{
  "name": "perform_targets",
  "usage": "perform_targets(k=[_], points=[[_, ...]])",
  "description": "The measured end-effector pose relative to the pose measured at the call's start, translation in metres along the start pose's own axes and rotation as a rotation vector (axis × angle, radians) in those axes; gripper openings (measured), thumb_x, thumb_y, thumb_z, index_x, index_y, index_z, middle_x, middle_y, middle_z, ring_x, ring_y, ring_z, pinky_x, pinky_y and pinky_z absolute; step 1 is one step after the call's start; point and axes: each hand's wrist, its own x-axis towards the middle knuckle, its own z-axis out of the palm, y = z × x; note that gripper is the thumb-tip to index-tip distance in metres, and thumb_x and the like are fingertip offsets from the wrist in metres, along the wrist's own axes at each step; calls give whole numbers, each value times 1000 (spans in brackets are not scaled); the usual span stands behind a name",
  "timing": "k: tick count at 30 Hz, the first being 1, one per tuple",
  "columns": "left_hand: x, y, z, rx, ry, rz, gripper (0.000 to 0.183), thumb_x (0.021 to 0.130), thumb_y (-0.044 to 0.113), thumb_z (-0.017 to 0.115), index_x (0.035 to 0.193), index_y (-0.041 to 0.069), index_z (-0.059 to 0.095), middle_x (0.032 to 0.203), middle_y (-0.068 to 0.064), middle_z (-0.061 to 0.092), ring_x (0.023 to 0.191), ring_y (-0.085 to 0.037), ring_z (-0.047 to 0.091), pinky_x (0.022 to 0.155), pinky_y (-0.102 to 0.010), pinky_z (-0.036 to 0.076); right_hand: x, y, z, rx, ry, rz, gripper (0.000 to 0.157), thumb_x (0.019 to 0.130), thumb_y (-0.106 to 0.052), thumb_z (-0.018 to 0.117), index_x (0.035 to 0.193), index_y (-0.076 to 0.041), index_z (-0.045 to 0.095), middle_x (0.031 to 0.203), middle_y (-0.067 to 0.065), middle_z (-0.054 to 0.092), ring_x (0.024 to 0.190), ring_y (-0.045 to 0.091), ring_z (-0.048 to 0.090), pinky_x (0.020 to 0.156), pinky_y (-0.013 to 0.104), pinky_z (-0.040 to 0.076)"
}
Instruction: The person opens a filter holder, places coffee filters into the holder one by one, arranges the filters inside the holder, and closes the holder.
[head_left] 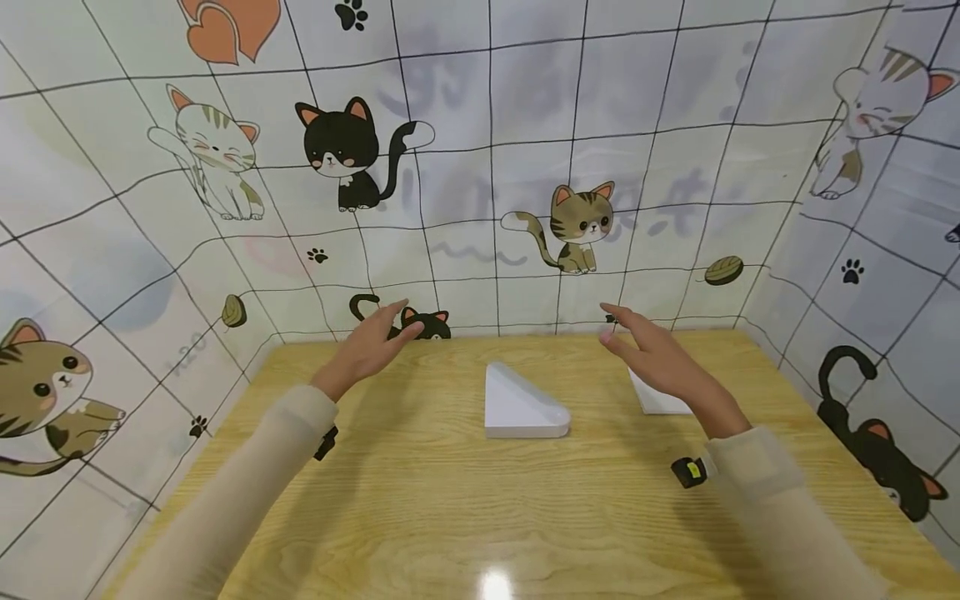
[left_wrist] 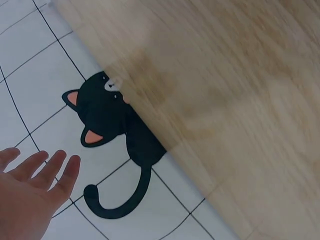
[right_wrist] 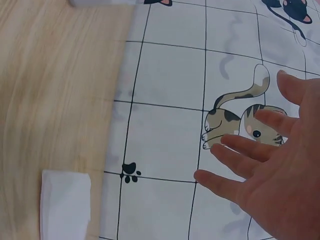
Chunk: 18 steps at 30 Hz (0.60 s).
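A white triangular box [head_left: 521, 404] with one rounded corner lies on the wooden table [head_left: 420, 508], between my two hands. My left hand [head_left: 371, 346] is held above the table to the left of the box, its fingers extended and holding nothing. On the other side, my right hand [head_left: 660, 354] hovers with spread, empty fingers. Below it lies a flat white piece [right_wrist: 66, 205] that looks like folded paper or tissue; in the head view the hand partly covers it. Neither hand touches the box.
A white cloth wall [head_left: 457, 250] with printed cats and grid lines encloses the table at the back and both sides. A black wrist device [head_left: 688, 472] sits by the right cuff. Light glares on the table's near edge.
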Motion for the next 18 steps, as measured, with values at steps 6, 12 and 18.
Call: perform_targets(k=[6, 12, 18], points=[[1, 8, 19, -123, 1, 36, 81, 104, 68, 40, 165, 16, 26, 162, -20, 41, 142, -40, 50, 116, -62, 39, -2, -4, 16, 50, 11, -14, 66, 111, -46, 44, 166, -16, 23, 167, 23, 31, 151, 49, 32, 114, 74, 29], [2, 17, 37, -224, -20, 18, 76, 103, 65, 47, 164, 23, 29, 160, -19, 44, 141, -39, 51, 112, -62, 43, -7, 1, 30, 106, 24, -14, 63, 111, -43, 45, 165, -17, 26, 164, 24, 37, 150, 46, 36, 115, 71, 32], [2, 25, 60, -277, -66, -18, 81, 98, 72, 50, 164, 30, 26, 161, -13, 44, 142, -37, 51, 110, -61, 45, -13, 3, 38, 167, 34, 0, 62, 111, -42, 45, 164, -14, 28, 162, 25, 39, 149, 44, 37, 116, 68, 33]])
